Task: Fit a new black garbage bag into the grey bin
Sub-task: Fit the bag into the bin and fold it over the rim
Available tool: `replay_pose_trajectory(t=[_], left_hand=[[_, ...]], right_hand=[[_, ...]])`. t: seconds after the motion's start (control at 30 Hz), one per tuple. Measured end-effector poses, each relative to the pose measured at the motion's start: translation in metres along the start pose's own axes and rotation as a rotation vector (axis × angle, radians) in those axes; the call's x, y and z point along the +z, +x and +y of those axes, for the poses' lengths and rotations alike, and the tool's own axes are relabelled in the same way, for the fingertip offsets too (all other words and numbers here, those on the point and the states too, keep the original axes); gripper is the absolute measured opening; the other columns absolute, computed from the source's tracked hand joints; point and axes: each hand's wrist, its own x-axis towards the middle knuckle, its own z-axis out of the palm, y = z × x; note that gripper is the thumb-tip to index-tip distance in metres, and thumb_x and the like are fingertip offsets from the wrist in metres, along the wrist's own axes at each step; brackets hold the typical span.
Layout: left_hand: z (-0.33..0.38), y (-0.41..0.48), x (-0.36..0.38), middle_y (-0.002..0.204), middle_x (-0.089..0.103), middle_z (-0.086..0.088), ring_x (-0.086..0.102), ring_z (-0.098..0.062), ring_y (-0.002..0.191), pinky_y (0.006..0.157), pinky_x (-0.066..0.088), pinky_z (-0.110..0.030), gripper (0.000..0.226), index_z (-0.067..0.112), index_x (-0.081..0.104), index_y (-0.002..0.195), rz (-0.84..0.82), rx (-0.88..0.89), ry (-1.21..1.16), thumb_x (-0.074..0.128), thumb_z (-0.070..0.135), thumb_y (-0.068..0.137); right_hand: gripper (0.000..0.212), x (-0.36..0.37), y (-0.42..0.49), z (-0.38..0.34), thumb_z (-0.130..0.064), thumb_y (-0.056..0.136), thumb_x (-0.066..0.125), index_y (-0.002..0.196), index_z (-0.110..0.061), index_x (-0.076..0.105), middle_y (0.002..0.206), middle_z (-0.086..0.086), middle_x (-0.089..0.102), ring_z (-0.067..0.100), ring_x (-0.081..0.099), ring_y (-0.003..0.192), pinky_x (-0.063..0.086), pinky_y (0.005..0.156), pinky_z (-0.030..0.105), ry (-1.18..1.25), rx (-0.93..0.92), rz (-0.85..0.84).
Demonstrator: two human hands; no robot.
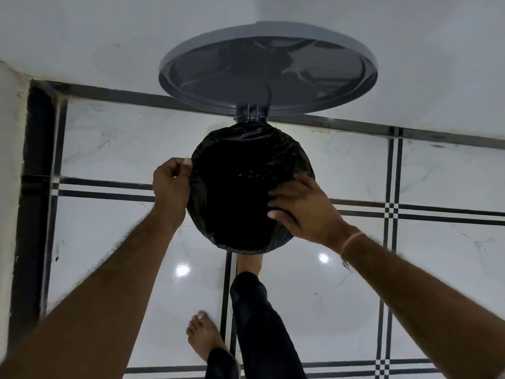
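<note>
The bag (240,187) sits in the opening, folded over the rim, below the raised bin lid (267,75). The left hand (172,181) pinches the fold at the left rim. The right hand (303,209), fingers spread, presses the near-right rim and is probably the nearer hand to the front edge.

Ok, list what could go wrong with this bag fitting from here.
1. The left hand pinches the black bag at the rim. A hard tug could tear the thin film or pull the fold off the far side by the hinge.
2. The lid stands open, seemingly held by the foot tucked under the front. Lifting that foot could drop the lid onto the right hand, which is spread on the bag's near edge.
</note>
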Motion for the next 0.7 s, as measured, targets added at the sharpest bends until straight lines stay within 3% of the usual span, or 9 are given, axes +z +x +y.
replay_pose_trajectory(t=[0.07, 0.17, 0.27, 0.37, 0.47, 0.53, 0.6, 0.7], left_hand=[[0.001, 0.000, 0.000, 0.077, 0.069, 0.002, 0.063, -0.018, 0.079, 0.077, 0.053, -0.035, 0.025, 0.024, 0.069, 0.078, 0.000, 0.000, 0.013, 0.059, 0.025, 0.102], [0.002, 0.001, -0.002, 0.076, 0.069, 0.004, 0.063, -0.019, 0.078, 0.074, 0.052, -0.036, 0.025, 0.024, 0.070, 0.079, -0.001, -0.030, 0.029, 0.060, 0.027, 0.101], [0.004, 0.000, -0.002, 0.076, 0.070, 0.004, 0.064, -0.019, 0.079, 0.076, 0.054, -0.037, 0.023, 0.023, 0.071, 0.081, 0.001, -0.035, 0.033, 0.061, 0.027, 0.101], [0.005, 0.000, -0.001, 0.079, 0.070, 0.003, 0.065, -0.021, 0.082, 0.081, 0.056, -0.042, 0.019, 0.018, 0.071, 0.087, 0.023, -0.051, 0.025, 0.064, 0.029, 0.100], [0.004, -0.005, -0.003, 0.077, 0.067, -0.001, 0.062, -0.021, 0.079, 0.077, 0.055, -0.039, 0.025, 0.016, 0.069, 0.080, 0.033, -0.077, -0.040, 0.067, 0.033, 0.098], [0.001, -0.012, -0.005, 0.071, 0.063, 0.001, 0.059, -0.014, 0.068, 0.067, 0.052, -0.026, 0.030, 0.015, 0.069, 0.076, 0.021, -0.090, -0.116, 0.065, 0.034, 0.100], [-0.001, -0.016, -0.007, 0.073, 0.066, 0.004, 0.062, -0.005, 0.064, 0.063, 0.053, -0.019, 0.026, 0.014, 0.071, 0.081, -0.008, -0.126, -0.177, 0.063, 0.029, 0.101], [-0.003, -0.013, -0.010, 0.078, 0.068, 0.005, 0.064, -0.004, 0.067, 0.063, 0.053, -0.020, 0.019, 0.016, 0.070, 0.085, -0.059, -0.182, -0.188, 0.063, 0.023, 0.101]], right_hand=[[0.057, 0.005, -0.002, 0.006, -0.053, 0.107, 0.030, 0.095, -0.024, 0.078, 0.093, -0.004, 0.080, 0.023, 0.073, 0.103, 0.033, 0.122, 0.051, -0.163, -0.039, -0.203], [0.060, 0.006, -0.001, 0.010, -0.051, 0.106, 0.029, 0.088, -0.020, 0.078, 0.082, 0.000, 0.079, 0.025, 0.076, 0.096, 0.037, 0.121, 0.053, -0.192, -0.027, -0.245], [0.044, 0.006, 0.000, 0.002, -0.046, 0.104, 0.040, 0.099, -0.021, 0.076, 0.095, 0.000, 0.076, 0.026, 0.070, 0.105, 0.038, 0.118, 0.052, -0.042, 0.118, -0.065], [0.028, 0.004, -0.002, -0.013, -0.032, 0.099, 0.059, 0.120, -0.017, 0.072, 0.119, 0.005, 0.069, 0.033, 0.059, 0.116, 0.048, 0.101, 0.050, 0.063, 0.367, 0.203], [0.040, 0.010, -0.006, -0.026, -0.023, 0.097, 0.066, 0.136, -0.015, 0.061, 0.133, 0.011, 0.059, 0.031, 0.053, 0.121, 0.046, 0.098, 0.042, 0.204, 0.721, 0.370], [0.043, 0.015, -0.002, -0.029, -0.034, 0.099, 0.060, 0.136, -0.012, 0.059, 0.129, 0.011, 0.062, 0.030, 0.057, 0.119, 0.050, 0.099, 0.042, 0.453, 0.959, 0.482], [0.043, 0.016, 0.008, -0.024, -0.047, 0.101, 0.051, 0.119, -0.011, 0.067, 0.111, 0.006, 0.071, 0.026, 0.065, 0.107, 0.054, 0.095, 0.045, 0.672, 1.151, 0.537], [0.044, 0.005, 0.022, -0.004, -0.049, 0.103, 0.056, 0.095, -0.009, 0.070, 0.085, 0.000, 0.068, 0.021, 0.064, 0.088, 0.057, 0.085, 0.043, 1.024, 1.291, 0.538]])
